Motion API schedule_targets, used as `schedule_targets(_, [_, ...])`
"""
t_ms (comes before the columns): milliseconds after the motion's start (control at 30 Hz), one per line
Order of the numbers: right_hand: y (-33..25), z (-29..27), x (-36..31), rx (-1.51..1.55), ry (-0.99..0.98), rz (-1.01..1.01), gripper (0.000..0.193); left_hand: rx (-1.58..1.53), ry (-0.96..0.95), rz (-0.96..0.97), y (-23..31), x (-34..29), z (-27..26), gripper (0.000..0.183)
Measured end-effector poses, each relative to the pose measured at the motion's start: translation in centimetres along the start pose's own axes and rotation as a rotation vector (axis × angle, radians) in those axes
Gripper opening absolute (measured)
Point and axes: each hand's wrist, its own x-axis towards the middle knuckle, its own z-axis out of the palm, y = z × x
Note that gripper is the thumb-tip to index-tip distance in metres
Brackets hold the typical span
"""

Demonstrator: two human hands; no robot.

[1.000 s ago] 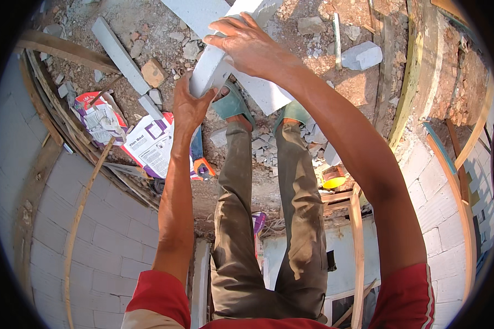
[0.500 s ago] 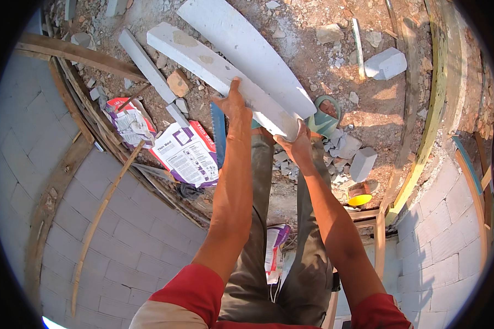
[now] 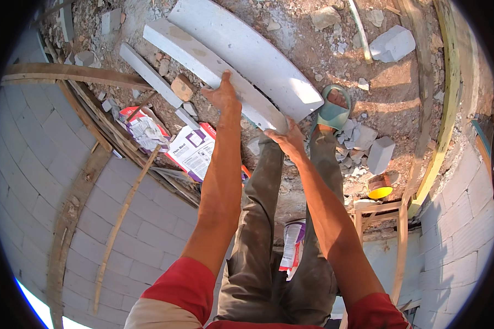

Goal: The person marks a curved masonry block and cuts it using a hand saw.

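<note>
Pale block (image 3: 203, 61), likely stiff, brittle; best held along length. Left hand (image 3: 224, 97) clasps block's side; right hand (image 3: 290, 141), nearer end.

To your left, a flattened white, red and purple paper bag (image 3: 192, 152) bears a bold dark heading and rows of finer print. You also have lettering on the crumpled bag (image 3: 148, 130) beside it; the lower bag's (image 3: 292, 241) print is too small to read.

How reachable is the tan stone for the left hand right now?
Probably not reachable: the left hand appears occupied holding the narrow white block. Otherwise, nothing visible blocks the way to the tan stone at its left.
</note>
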Motion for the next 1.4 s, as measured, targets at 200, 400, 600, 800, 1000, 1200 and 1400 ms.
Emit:
schedule_targets(200, [1.2,-1.3,1.1,0.093,-0.024,0.003,0.094,0.255,0.027,0.017,1.0,-2.4,0.9,0.08])
schedule_targets(400, [-1.8,-2.0,0.7,0.197,-0.085,0.031,0.086,0.402,-0.061,0.049,1.1,-0.8,-0.1,0.084])
schedule_targets(600, [-0.8,-1.6,0.3,0.208,0.077,0.06,0.086,0.164,-0.137,0.251,5.9,4.4,-0.6,0.086])
schedule_targets(800, [-2.3,-2.4,0.1,0.123,-0.026,0.165,0.084,0.286,-0.317,0.515,14.7,14.3,1.2,0.1])
schedule_targets(1000, [-0.4,-2.4,0.1,0.279,0.035,0.18,0.088,0.406,-0.418,0.211,17.6,19.8,4.0,0.096])
schedule_targets(1200, [1.9,0.7,-0.7,0.416,0.193,0.178,0.095,0.362,-0.422,0.173,17.7,23.5,4.8,0.092])
schedule_targets(1400, [-0.2,-0.4,-0.9,0.739,0.159,0.192,0.084,0.284,-0.404,0.09,17.3,26.5,4.8,0.057])
